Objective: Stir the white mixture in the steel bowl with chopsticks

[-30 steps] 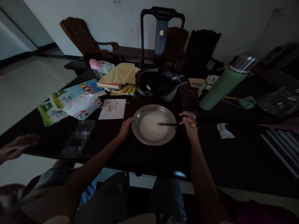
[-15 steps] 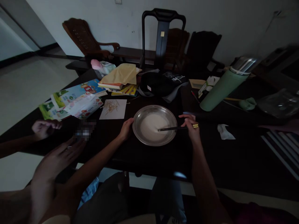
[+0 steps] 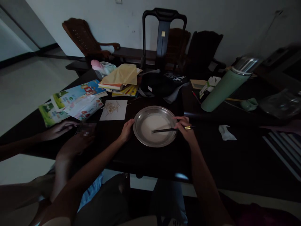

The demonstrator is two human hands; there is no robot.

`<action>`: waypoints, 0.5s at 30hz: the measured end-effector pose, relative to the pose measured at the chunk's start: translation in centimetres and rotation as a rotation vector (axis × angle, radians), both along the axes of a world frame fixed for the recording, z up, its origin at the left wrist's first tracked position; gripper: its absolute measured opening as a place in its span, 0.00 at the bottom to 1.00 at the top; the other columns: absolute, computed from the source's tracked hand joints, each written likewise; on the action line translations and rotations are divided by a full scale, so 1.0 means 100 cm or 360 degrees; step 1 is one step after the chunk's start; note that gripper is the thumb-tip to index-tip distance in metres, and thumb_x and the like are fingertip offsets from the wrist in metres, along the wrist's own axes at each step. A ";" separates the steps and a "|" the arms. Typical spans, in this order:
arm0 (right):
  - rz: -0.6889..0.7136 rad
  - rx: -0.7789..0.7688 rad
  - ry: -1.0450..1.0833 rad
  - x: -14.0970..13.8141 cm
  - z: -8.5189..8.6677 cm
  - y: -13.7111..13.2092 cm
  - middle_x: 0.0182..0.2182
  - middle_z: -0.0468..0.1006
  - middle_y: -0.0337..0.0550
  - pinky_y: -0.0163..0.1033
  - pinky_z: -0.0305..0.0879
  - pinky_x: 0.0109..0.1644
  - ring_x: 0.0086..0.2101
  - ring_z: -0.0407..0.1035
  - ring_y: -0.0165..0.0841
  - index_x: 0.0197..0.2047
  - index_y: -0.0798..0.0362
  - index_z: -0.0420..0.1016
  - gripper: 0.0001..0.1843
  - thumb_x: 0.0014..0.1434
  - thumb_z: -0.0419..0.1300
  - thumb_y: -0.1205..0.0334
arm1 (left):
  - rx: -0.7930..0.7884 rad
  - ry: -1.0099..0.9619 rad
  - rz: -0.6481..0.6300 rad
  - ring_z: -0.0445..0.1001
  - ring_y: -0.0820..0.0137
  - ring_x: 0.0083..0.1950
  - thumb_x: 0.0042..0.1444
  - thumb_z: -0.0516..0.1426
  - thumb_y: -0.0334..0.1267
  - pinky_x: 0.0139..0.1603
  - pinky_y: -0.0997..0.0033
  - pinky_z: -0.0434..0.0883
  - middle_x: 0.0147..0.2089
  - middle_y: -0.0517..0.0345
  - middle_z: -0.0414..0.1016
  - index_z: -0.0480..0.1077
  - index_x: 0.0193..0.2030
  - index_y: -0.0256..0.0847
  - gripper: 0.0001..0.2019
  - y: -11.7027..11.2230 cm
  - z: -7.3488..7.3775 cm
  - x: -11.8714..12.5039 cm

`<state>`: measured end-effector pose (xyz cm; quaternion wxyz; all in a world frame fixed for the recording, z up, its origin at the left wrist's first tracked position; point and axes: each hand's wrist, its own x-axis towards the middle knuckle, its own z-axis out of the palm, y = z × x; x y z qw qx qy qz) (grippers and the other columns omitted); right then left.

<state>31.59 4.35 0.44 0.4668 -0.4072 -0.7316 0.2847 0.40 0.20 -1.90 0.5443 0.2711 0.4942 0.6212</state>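
Observation:
A round metal dish (image 3: 141,138) with a pale white mass (image 3: 150,125) in it sits on the dark table (image 3: 225,163) in front of me. My left hand (image 3: 126,130) grips the dish's left rim. My right hand (image 3: 184,128) is closed on a pair of dark chopsticks (image 3: 168,129) with gold ends. Their tips reach into the white mass near the dish's middle.
Another person's two hands (image 3: 70,138) rest on the table at the left. Colourful packets (image 3: 70,102), a white paper with small sticks (image 3: 114,110), books (image 3: 122,83), a black bag (image 3: 162,83) and a green flask (image 3: 225,86) lie behind the dish. A crumpled tissue (image 3: 225,131) is at the right.
My right hand has slid left over the dish's rim, pushing the chopstick tips further into the white mass. The other person's hands came in from the left and settled on the table.

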 end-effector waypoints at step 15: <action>-0.0049 0.0087 -0.0104 -0.005 -0.002 -0.001 0.47 0.83 0.40 0.56 0.58 0.59 0.50 0.66 0.43 0.26 0.45 0.78 0.16 0.63 0.60 0.51 | -0.0008 0.0051 0.0100 0.58 0.76 0.22 0.52 0.62 0.38 0.24 0.76 0.60 0.20 0.65 0.62 0.66 0.21 0.39 0.13 0.001 0.003 -0.001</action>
